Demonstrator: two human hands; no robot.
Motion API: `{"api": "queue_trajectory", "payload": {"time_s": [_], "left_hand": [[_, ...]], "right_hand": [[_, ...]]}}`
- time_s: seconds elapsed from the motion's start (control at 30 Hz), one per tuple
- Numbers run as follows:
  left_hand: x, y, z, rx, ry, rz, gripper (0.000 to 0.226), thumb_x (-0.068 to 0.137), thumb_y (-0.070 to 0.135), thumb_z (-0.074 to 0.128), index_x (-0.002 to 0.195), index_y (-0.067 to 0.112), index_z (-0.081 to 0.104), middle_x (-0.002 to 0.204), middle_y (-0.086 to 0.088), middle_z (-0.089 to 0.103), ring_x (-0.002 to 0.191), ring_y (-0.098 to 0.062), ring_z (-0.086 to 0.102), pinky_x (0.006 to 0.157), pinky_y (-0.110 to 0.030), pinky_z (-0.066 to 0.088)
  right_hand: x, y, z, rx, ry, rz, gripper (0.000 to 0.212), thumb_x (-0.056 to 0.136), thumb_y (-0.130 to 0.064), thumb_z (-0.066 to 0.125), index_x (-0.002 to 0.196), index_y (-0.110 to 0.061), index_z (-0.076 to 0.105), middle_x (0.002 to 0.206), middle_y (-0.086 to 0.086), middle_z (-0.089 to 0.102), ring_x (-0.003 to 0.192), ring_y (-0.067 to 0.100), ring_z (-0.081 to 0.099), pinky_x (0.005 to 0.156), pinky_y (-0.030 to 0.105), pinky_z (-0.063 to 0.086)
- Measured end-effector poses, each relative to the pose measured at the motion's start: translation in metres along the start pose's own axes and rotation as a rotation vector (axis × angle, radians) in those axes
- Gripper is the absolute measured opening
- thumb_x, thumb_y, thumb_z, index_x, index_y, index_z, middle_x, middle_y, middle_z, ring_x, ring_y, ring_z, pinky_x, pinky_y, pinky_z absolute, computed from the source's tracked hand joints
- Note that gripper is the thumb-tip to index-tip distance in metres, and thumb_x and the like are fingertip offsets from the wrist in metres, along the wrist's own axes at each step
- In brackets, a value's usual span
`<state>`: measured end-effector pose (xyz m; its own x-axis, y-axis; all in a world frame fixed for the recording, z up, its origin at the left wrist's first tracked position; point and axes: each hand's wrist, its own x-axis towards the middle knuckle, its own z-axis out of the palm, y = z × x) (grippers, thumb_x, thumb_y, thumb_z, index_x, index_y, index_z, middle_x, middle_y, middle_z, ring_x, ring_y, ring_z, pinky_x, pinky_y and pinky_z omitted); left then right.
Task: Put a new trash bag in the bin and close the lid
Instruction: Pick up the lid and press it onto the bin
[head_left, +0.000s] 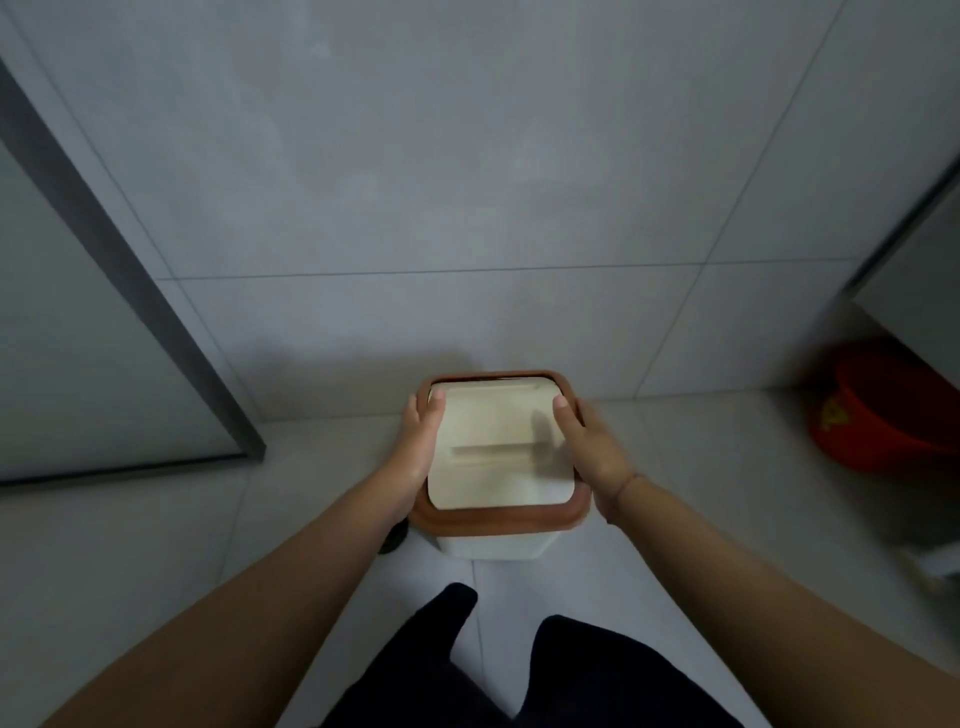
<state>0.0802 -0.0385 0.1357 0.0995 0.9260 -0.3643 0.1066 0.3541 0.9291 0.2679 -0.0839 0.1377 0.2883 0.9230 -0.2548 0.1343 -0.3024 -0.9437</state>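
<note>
The small bin (488, 543) stood on the pale tiled floor (156, 545) against the foot of the grey tiled wall (467, 156), its cream body showing only below the front edge. A brown rim (498, 519) ran around its top, and the cream lid (501, 447) lay flat inside that rim, with a raised bar across its middle. The left hand (418, 447) was wrapped around the left side of the rim, thumb resting on the lid's far left corner and fingers curled down out of sight. The right hand (592, 452) gripped the right side likewise, thumb on the lid's far right corner, a thin band at the wrist. A small dark object (390, 540) sat by the bin's lower left; what it was could not be told. The person's dark trousers (519, 670) filled the bottom edge. A red bucket (878, 410) sat well apart at the right, a dark-framed panel (104, 322) at the left.
</note>
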Motion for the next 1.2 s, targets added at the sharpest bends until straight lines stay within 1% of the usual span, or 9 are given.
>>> {"api": "queue_trajectory", "payload": {"time_s": [0.2, 0.33, 0.47, 0.6, 0.77, 0.83, 0.97, 1.1, 1.2], "left_hand": [[0.010, -0.004, 0.010, 0.043, -0.017, 0.062, 0.059, 0.100, 0.041, 0.027, 0.151, 0.018, 0.009, 0.159, -0.004, 0.017, 0.145, -0.020, 0.020, 0.119, -0.040, 0.018], [0.022, -0.016, 0.006, 0.198, 0.055, 0.066, 0.050, 0.100, 0.037, 0.027, 0.147, 0.019, 0.028, 0.153, -0.010, 0.033, 0.139, -0.026, 0.031, 0.115, -0.044, 0.026], [0.025, -0.023, 0.001, 0.087, -0.087, 0.119, 0.048, 0.099, 0.046, 0.023, 0.147, 0.038, 0.024, 0.153, 0.009, 0.032, 0.134, -0.009, 0.033, 0.109, -0.028, 0.028], [0.033, -0.026, -0.001, 0.082, -0.135, 0.112, 0.051, 0.096, 0.053, 0.024, 0.146, 0.041, 0.021, 0.153, 0.013, 0.031, 0.135, -0.007, 0.033, 0.112, -0.030, 0.028], [0.040, -0.031, -0.005, -0.025, -0.154, -0.038, 0.055, 0.092, 0.056, 0.037, 0.142, 0.033, 0.037, 0.142, 0.003, 0.051, 0.126, -0.016, 0.051, 0.111, -0.041, 0.036], [0.042, -0.034, -0.009, -0.081, -0.171, -0.129, 0.052, 0.090, 0.056, 0.042, 0.135, 0.031, 0.048, 0.127, 0.005, 0.064, 0.113, -0.014, 0.062, 0.101, -0.035, 0.047], [0.045, -0.033, -0.014, -0.074, -0.159, -0.229, 0.028, 0.085, 0.059, 0.050, 0.098, 0.037, 0.060, 0.069, 0.022, 0.074, 0.063, 0.001, 0.070, 0.045, -0.014, 0.051], [0.047, -0.034, -0.013, -0.060, -0.120, -0.299, 0.033, 0.079, 0.064, 0.055, 0.092, 0.035, 0.063, 0.078, 0.018, 0.071, 0.078, -0.004, 0.063, 0.057, -0.024, 0.046], [0.046, -0.032, -0.010, -0.059, -0.116, -0.330, 0.032, 0.080, 0.061, 0.055, 0.088, 0.031, 0.063, 0.063, 0.018, 0.073, 0.068, -0.004, 0.066, 0.051, -0.022, 0.048]], "right_hand": [[0.009, 0.019, -0.004, 0.004, 0.089, 0.069, 0.055, 0.088, -0.050, 0.044, 0.134, -0.022, 0.037, 0.125, -0.003, 0.047, 0.112, 0.019, 0.046, 0.101, 0.038, 0.040], [0.018, 0.033, -0.006, -0.011, 0.072, 0.157, 0.057, 0.093, -0.049, 0.035, 0.140, -0.018, 0.032, 0.139, 0.004, 0.044, 0.125, 0.026, 0.043, 0.108, 0.047, 0.036], [0.024, 0.038, -0.005, 0.010, 0.033, 0.178, 0.062, 0.091, -0.057, 0.028, 0.144, -0.025, 0.029, 0.145, 0.005, 0.042, 0.130, 0.026, 0.040, 0.110, 0.046, 0.034], [0.031, 0.042, -0.007, 0.015, 0.005, 0.212, 0.067, 0.088, -0.065, 0.024, 0.145, -0.029, 0.028, 0.147, 0.003, 0.040, 0.132, 0.026, 0.038, 0.112, 0.048, 0.031], [0.034, 0.043, -0.012, 0.092, -0.041, 0.289, 0.060, 0.086, -0.065, 0.030, 0.137, -0.035, 0.034, 0.126, -0.008, 0.049, 0.111, 0.016, 0.045, 0.092, 0.038, 0.037], [0.034, 0.043, -0.015, 0.106, -0.069, 0.314, 0.056, 0.085, -0.065, 0.035, 0.133, -0.038, 0.037, 0.112, -0.014, 0.051, 0.106, 0.015, 0.047, 0.091, 0.040, 0.038], [0.042, 0.041, -0.026, 0.119, -0.090, 0.367, 0.045, 0.081, -0.066, 0.044, 0.118, -0.042, 0.043, 0.105, -0.016, 0.051, 0.114, 0.020, 0.046, 0.097, 0.044, 0.040], [0.046, 0.038, -0.029, 0.083, -0.102, 0.372, 0.043, 0.080, -0.067, 0.044, 0.117, -0.044, 0.044, 0.105, -0.017, 0.051, 0.112, 0.019, 0.047, 0.091, 0.040, 0.041], [0.044, 0.039, -0.027, 0.123, -0.088, 0.363, 0.032, 0.083, -0.063, 0.044, 0.106, -0.042, 0.051, 0.097, -0.020, 0.053, 0.096, 0.009, 0.053, 0.083, 0.033, 0.043]]}}
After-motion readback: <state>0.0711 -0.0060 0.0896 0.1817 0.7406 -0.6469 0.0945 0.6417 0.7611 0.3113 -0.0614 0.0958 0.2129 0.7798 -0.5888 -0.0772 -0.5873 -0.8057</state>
